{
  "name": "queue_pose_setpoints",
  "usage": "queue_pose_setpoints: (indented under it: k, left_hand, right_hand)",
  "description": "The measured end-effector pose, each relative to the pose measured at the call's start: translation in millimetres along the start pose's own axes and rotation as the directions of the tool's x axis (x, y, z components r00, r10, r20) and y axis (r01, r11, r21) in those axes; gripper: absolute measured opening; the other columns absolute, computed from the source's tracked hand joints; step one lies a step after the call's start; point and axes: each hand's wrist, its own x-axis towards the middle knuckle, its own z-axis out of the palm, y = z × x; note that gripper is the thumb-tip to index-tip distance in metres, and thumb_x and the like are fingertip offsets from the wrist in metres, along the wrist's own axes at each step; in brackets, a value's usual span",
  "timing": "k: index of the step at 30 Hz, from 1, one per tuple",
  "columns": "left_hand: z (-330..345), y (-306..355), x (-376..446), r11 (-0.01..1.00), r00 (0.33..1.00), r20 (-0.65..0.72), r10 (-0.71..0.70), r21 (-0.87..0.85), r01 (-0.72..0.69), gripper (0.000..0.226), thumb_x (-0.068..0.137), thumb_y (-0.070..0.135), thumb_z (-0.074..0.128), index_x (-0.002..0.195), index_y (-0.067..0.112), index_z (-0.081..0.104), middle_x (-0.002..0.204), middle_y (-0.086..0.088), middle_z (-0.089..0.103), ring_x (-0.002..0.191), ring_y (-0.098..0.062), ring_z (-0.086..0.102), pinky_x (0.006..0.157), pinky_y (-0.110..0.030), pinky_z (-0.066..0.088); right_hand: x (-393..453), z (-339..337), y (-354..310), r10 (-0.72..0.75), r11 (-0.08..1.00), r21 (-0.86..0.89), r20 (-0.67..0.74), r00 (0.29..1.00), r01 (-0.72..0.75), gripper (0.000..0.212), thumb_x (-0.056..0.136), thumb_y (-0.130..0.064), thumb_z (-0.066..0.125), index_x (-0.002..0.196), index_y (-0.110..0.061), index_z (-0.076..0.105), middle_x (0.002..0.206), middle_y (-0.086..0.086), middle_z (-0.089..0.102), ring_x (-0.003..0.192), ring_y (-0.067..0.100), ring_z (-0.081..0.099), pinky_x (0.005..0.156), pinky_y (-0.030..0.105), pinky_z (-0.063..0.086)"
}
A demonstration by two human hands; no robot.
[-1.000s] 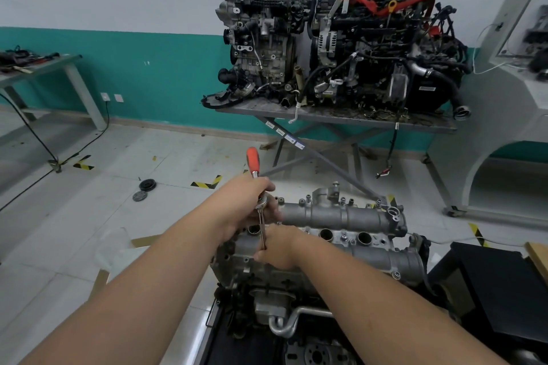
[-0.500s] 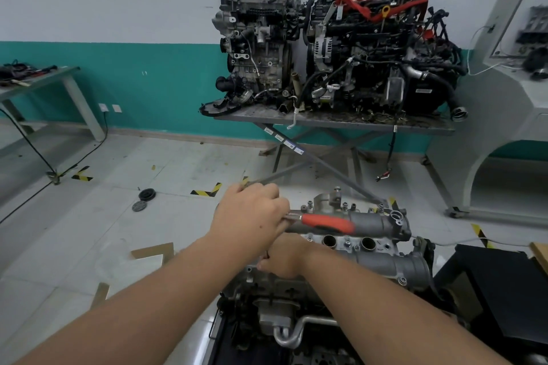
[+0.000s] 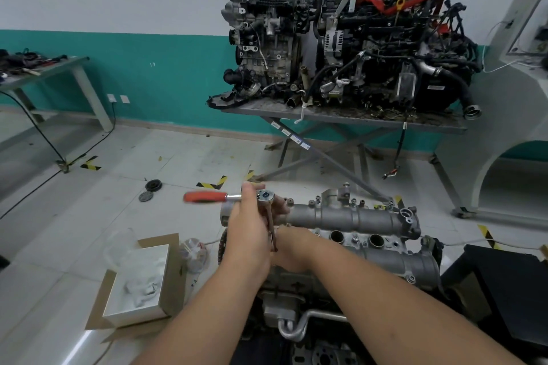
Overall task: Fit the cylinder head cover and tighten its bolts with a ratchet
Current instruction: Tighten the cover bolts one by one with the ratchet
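The grey cylinder head cover [image 3: 350, 216] sits on the engine in front of me, with small bolts standing along its far edge. A ratchet [image 3: 264, 195] with a red handle [image 3: 204, 196] stands over the cover's left end, its handle pointing left. From its head a long extension [image 3: 271, 228] runs down to the cover. My left hand [image 3: 249, 228] grips the ratchet by its neck, just beside the head. My right hand [image 3: 292, 252] holds the lower end of the extension against the cover; the socket and the bolt beneath it are hidden.
An open cardboard box [image 3: 172, 275] with white wrapping and a plastic bag [image 3: 194, 252] lie on the floor to the left. Two engines stand on a metal table [image 3: 341, 118] at the back. A black box [image 3: 504, 290] is at the right, two discs [image 3: 152, 186] on the floor.
The ratchet handle has swung round: it pointed away from me, then right along the cover, and now left. Both hands stay at the cover's left end.
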Motion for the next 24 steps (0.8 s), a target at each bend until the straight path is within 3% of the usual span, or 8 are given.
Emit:
queue_pose_setpoints:
  k: [3,8,12,14,17,19,22,24]
  left_hand:
    - [-6,17,2,1.000,0.995,0.101,-0.020,-0.021,0.022,0.024,0.108,0.027,0.039,0.108,0.009,0.054,0.069,-0.007,0.069,0.062,-0.021,0.070,0.054,-0.027,0.055]
    - [-13,43,10,0.956,0.937,0.290,-0.194,0.271,0.114,0.028,0.108,0.021,0.038,0.121,-0.001,0.050,0.072,-0.011,0.069,0.069,-0.028,0.071,0.063,-0.033,0.058]
    - [-5,60,21,0.860,0.900,0.298,-0.316,0.491,0.139,0.027,0.105,0.020,0.045,0.122,0.001,0.052,0.069,-0.010,0.068,0.067,-0.028,0.072,0.057,-0.029,0.057]
    - [-1,61,25,0.799,0.893,0.296,-0.340,0.592,0.108,0.024,0.103,0.021,0.045,0.118,0.004,0.054,0.068,-0.009,0.067,0.068,-0.029,0.073,0.058,-0.030,0.058]
    - [7,63,28,0.689,0.883,0.307,-0.355,0.724,0.025,0.022,0.103,0.023,0.043,0.110,0.008,0.057,0.067,-0.007,0.067,0.071,-0.030,0.074,0.067,-0.035,0.058]
    - [13,67,28,0.553,0.874,0.330,-0.355,0.829,-0.088,0.023,0.104,0.026,0.042,0.104,0.010,0.059,0.065,-0.002,0.069,0.070,-0.022,0.075,0.069,-0.033,0.055]
    - [20,76,27,0.113,0.862,0.430,-0.269,0.903,-0.416,0.027,0.103,0.032,0.044,0.088,0.017,0.061,0.054,0.012,0.065,0.048,0.000,0.058,0.054,-0.026,0.041]
    - [24,80,26,-0.099,0.811,0.532,-0.243,0.818,-0.567,0.029,0.103,0.036,0.044,0.079,0.023,0.054,0.060,0.008,0.063,0.049,-0.005,0.052,0.051,-0.027,0.036]
  right_hand:
    - [3,4,3,0.034,0.999,0.040,0.009,0.999,-0.034,0.015,0.095,-0.034,0.055,0.101,-0.020,0.060,0.105,0.004,0.066,0.097,0.025,0.061,0.089,0.040,0.051]
    - [5,7,8,0.044,0.996,0.079,0.003,0.999,-0.044,0.010,0.093,-0.036,0.057,0.088,-0.030,0.051,0.087,-0.007,0.056,0.091,0.022,0.057,0.076,0.034,0.043]
    - [6,7,7,0.077,0.995,0.056,0.009,0.997,-0.077,0.032,0.094,-0.038,0.058,0.067,-0.031,0.042,0.074,-0.012,0.046,0.086,0.022,0.054,0.077,0.033,0.042]
    - [5,6,6,0.066,0.997,0.035,0.012,0.998,-0.067,0.031,0.095,-0.038,0.057,0.069,-0.029,0.043,0.076,-0.010,0.047,0.089,0.023,0.055,0.079,0.032,0.041]
    - [3,1,3,0.028,1.000,-0.012,0.040,0.999,-0.028,0.018,0.098,-0.037,0.054,0.095,-0.020,0.056,0.098,0.001,0.056,0.105,0.027,0.057,0.084,0.032,0.040]
    - [2,0,1,0.011,0.999,-0.032,0.040,0.999,-0.010,0.020,0.099,-0.037,0.052,0.099,-0.017,0.056,0.104,0.006,0.058,0.106,0.027,0.056,0.085,0.033,0.040]
    - [2,-1,3,0.003,0.999,-0.054,0.023,1.000,-0.001,0.031,0.100,-0.034,0.052,0.074,-0.018,0.044,0.080,0.000,0.048,0.091,0.026,0.052,0.080,0.033,0.040]
    - [2,0,4,0.017,0.999,-0.033,0.028,0.999,-0.016,0.035,0.099,-0.032,0.052,0.070,-0.018,0.040,0.074,-0.002,0.042,0.089,0.027,0.051,0.079,0.033,0.040]
